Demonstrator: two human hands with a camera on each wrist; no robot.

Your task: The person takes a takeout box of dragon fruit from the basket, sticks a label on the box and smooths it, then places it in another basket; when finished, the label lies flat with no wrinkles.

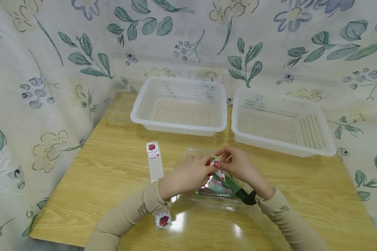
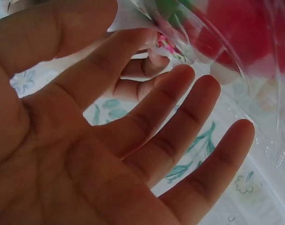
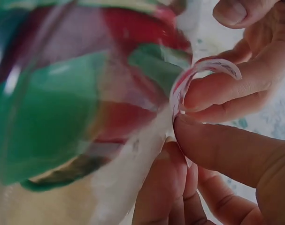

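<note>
In the head view both hands meet over a clear plastic clamshell box (image 1: 218, 200) that has red and green shapes in it. My right hand (image 1: 240, 165) pinches a small printed label (image 1: 220, 174) between thumb and finger. From the other side, thumb and index of my left hand (image 1: 186, 176) are at the same label; its other fingers (image 2: 205, 101) extend loosely in the left wrist view. The label (image 3: 182, 86) curls away from the clear plastic in the right wrist view. A green piece with a black end (image 1: 246, 197) lies by the right wrist.
A white backing strip (image 1: 156, 169) with fruit labels at both ends lies left of the box, partly under the left forearm. Two white perforated baskets (image 1: 179, 127) (image 1: 282, 144) stand along the back of the wooden table (image 1: 113, 167), before a floral curtain (image 1: 188, 38).
</note>
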